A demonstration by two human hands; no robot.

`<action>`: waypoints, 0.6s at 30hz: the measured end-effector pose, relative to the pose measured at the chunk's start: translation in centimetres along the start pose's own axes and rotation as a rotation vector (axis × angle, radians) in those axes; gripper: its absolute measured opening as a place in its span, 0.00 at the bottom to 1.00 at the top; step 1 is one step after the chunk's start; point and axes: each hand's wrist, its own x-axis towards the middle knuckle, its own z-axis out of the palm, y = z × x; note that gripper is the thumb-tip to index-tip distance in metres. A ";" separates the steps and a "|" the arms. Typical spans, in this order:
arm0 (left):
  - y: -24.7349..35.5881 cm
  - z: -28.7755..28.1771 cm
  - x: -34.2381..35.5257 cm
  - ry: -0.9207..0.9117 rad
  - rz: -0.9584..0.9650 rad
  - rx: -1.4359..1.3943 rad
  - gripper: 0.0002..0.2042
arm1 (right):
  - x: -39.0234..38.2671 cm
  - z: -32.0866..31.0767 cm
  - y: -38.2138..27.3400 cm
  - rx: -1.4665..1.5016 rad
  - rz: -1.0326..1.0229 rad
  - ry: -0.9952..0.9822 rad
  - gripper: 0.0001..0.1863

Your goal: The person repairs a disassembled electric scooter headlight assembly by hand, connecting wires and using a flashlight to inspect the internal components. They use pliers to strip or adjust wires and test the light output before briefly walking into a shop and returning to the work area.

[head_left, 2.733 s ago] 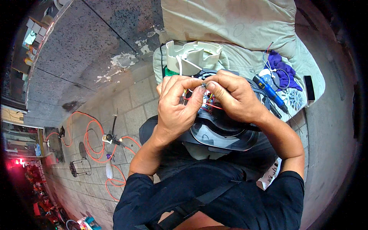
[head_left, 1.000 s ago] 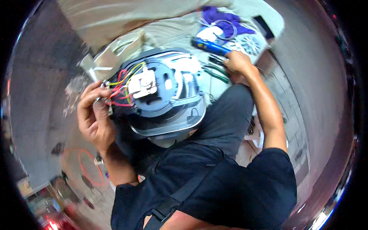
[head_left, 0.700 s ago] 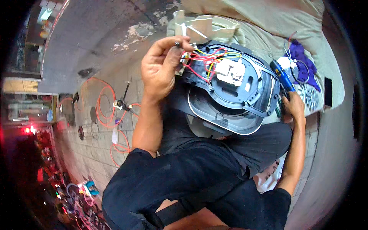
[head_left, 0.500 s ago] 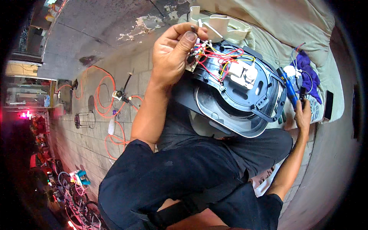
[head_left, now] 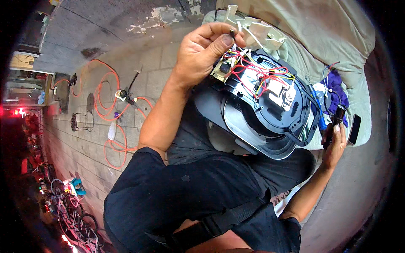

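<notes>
An opened appliance with a dark rounded housing (head_left: 274,110) lies across my lap. Red, yellow and white wires (head_left: 253,67) run over its exposed inside, around a white motor-like part (head_left: 281,95). My left hand (head_left: 202,52) is closed, thumb and forefinger pinching a small dark piece (head_left: 233,33) beside the wires. Under those fingers sits a small circuit board (head_left: 221,69) with a dark block on it. On the right, my right hand (head_left: 335,145) is wrapped round a black cylindrical tool (head_left: 339,113), resembling a flashlight; its lower end is hidden in my palm.
A blue tube-shaped tool (head_left: 319,116), a purple cloth (head_left: 336,90) and a black phone (head_left: 354,128) lie on the pale green cushion (head_left: 358,109). Beyond the appliance stands a cream plastic piece (head_left: 255,31). An orange cord (head_left: 101,90) loops over the tiled floor at left.
My right hand has moved nearer and off the blue tool, bringing up the black cylindrical tool. My view has shifted slightly. The left hand keeps its pinch, with more of the circuit board showing.
</notes>
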 end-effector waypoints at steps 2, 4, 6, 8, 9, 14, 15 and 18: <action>0.0 -0.1 0.2 -0.014 0.000 -0.001 0.13 | -0.8 0.7 -2.1 0.031 -0.029 -0.010 0.20; 0.0 -0.2 0.4 -0.030 0.005 0.000 0.13 | -1.3 -0.1 -3.1 0.057 -0.045 -0.081 0.25; 0.3 0.1 0.2 -0.042 0.009 0.005 0.13 | -1.8 0.4 -4.3 0.009 -0.116 -0.097 0.23; 0.4 0.2 0.3 -0.062 0.006 -0.025 0.12 | -2.8 0.2 -6.1 -0.079 -0.117 -0.096 0.22; 0.4 0.2 0.4 -0.068 0.019 -0.021 0.12 | -3.2 0.5 -6.8 -0.100 -0.148 -0.108 0.22; 0.2 0.4 0.3 -0.110 0.089 0.009 0.11 | -4.6 2.1 -8.8 -0.167 -0.223 -0.197 0.20; 0.1 0.4 0.3 -0.123 0.098 0.023 0.10 | -4.8 3.1 -9.4 -0.188 -0.248 -0.208 0.19; 0.2 0.6 0.3 -0.151 0.096 0.062 0.10 | -6.0 4.8 -12.1 -0.207 -0.205 -0.261 0.19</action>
